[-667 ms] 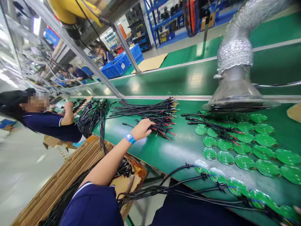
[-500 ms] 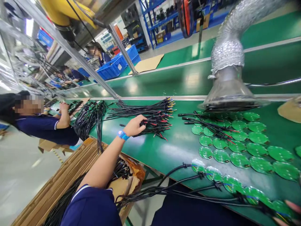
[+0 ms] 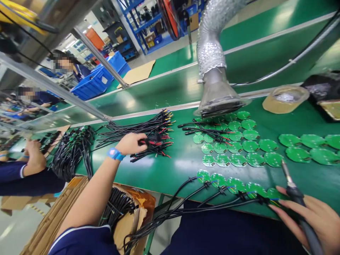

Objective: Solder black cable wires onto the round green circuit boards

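My left hand [image 3: 132,143], with a blue wrist band, is closed on short black cables [image 3: 154,141] with red wire ends, at the edge of their pile. How many it grips is hidden. My right hand [image 3: 316,216] holds a soldering iron [image 3: 292,186], its tip pointing up and away over the bench. Fingers of that hand also lie by the last wired circuit board [image 3: 275,193] of the front row. Black cables [image 3: 180,212] run from this row over the bench edge. More bare round green boards [image 3: 231,160] lie in rows behind, with loose short cables [image 3: 204,131] across some.
A fume hood [image 3: 217,99] on a foil duct hangs low over the boards. Behind it stand a yellowish dish [image 3: 285,99] and a dark holder [image 3: 322,94]. Longer cables [image 3: 132,127] and wired boards [image 3: 73,152] lie left. An open carton [image 3: 140,223] stands below; a co-worker's arm [image 3: 33,159] is far left.
The view has swung right, bringing my right hand and the soldering iron into sight. My left hand has closed on cables and lifts them slightly at the pile.
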`<state>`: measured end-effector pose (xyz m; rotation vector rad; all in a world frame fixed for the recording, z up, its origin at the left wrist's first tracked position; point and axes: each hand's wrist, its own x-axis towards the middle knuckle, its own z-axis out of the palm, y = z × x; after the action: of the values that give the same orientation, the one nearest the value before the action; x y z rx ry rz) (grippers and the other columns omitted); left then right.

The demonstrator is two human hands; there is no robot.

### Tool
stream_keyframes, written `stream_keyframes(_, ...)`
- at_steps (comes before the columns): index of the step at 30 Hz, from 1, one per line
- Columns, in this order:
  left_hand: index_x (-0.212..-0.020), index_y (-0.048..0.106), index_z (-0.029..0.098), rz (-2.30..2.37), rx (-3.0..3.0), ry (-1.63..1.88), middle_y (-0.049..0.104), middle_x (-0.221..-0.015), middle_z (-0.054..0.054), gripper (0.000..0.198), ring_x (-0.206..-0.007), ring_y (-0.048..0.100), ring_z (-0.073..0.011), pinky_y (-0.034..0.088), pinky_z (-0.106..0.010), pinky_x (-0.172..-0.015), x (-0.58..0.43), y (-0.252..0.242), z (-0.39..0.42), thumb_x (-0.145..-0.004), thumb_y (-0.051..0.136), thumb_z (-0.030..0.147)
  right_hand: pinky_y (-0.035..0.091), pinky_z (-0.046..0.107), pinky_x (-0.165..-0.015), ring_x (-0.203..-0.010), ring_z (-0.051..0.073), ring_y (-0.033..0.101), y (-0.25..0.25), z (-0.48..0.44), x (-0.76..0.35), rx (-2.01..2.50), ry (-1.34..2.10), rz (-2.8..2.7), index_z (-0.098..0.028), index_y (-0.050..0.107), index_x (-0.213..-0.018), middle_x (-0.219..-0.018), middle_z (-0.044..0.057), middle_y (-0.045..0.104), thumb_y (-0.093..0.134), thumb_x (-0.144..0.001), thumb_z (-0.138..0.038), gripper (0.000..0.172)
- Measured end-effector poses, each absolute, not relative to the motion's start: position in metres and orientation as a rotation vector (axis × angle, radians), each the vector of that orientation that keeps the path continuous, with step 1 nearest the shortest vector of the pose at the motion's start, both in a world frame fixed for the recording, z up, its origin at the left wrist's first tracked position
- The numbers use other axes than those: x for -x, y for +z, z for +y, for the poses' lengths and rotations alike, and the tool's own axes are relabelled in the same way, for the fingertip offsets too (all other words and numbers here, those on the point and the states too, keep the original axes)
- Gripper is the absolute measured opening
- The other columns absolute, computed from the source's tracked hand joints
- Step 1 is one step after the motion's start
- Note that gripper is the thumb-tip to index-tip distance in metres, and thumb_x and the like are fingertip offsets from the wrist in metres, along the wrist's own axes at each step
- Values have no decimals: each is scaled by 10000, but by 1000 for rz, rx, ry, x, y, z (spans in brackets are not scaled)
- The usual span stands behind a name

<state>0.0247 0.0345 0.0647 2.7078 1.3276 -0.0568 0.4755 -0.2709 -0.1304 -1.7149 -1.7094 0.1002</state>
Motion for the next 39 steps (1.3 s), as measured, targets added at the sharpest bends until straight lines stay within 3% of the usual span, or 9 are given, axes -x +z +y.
stream_keyframes(3, -703, 637, 198, 1175, -2671, -158, 634, -638, 10, 124, -561, 546, -121, 387, -210, -552, -22, 63, 28, -685, 559, 292, 546, 422, -761, -903, 249, 651, -134, -273, -485, 1659, -4, -1902, -399, 546, -1023, -1093, 33, 649, 716, -678, -395, 385)
stream_keyframes(9, -632, 605, 170, 1255, -2678, 532, 651, -636, -4, 177, -563, 572, -129, 439, -226, -555, -34, 83, 17, -727, 603, 319, 533, 418, -796, -937, 247, 639, -123, -273, -480, 1652, -31, -1949, -369, 521, -1036, -1127, 30, 627, 680, -738, -351, 338)
stream_keyframes(12, -844, 662, 185, 1000, -2777, 258, 692, -744, -3, 167, -605, 611, -130, 456, -223, -577, -92, 81, -2, -719, 574, 253, 525, 413, -803, -955, 242, 629, -114, -271, -473, 1640, -20, -1948, -339, 519, -1056, -1151, 35, 612, 654, -765, -307, 322)
stream_keyframes(17, -916, 655, 219, 819, -2932, -43, 686, -774, -21, 182, -712, 645, -188, 489, -291, -634, -202, 45, -12, -780, 567, 302, 510, 407, -841, -1002, 236, 603, -106, -270, -468, 1642, -4, -1918, -285, 530, -1046, -1161, 44, 603, 634, -791, -322, 278)
stream_keyframes(22, -1249, 478, 157, 660, -2759, 288, 600, -1129, -132, 681, -1040, 576, -238, 483, -382, -899, -219, 12, 5, -692, 723, 463, 503, 406, -853, -1012, 235, 595, -101, -272, -459, 1671, 31, -1868, -267, 527, -1085, -1155, 46, 605, 620, -808, -303, 295)
stream_keyframes(23, -1264, 459, 162, 662, -2721, 398, 575, -1172, -137, 686, -1083, 550, -238, 463, -393, -936, -213, 10, 7, -704, 713, 466, 504, 407, -850, -1006, 236, 598, -99, -272, -457, 1669, 35, -1856, -267, 524, -1094, -1158, 48, 603, 616, -809, -300, 302)
stream_keyframes(28, -957, 626, 190, 797, -2619, 654, 654, -946, -53, 163, -926, 595, -163, 477, -334, -863, -181, 10, 12, -884, 533, 303, 514, 429, -837, -990, 255, 607, -86, -270, -457, 1686, 112, -1857, -303, 486, -1138, -1160, 51, 600, 636, -778, -227, 397)
stream_keyframes(32, -892, 663, 190, 773, -2728, 401, 668, -867, -43, 150, -862, 593, -167, 457, -339, -836, -180, 3, 13, -869, 555, 291, 519, 459, -843, -1023, 286, 594, -79, -270, -458, 1708, 169, -1848, -340, 445, -1199, -1160, 55, 601, 648, -760, -225, 497)
stream_keyframes(39, -790, 689, 173, 923, -2773, 196, 674, -794, -47, 110, -781, 586, -183, 427, -362, -809, -205, -13, 29, -811, 623, 260, 523, 413, -811, -978, 269, 610, -68, -268, -450, 1772, 159, -1726, -349, 462, -1180, -1134, 35, 616, 597, -795, -237, 423)
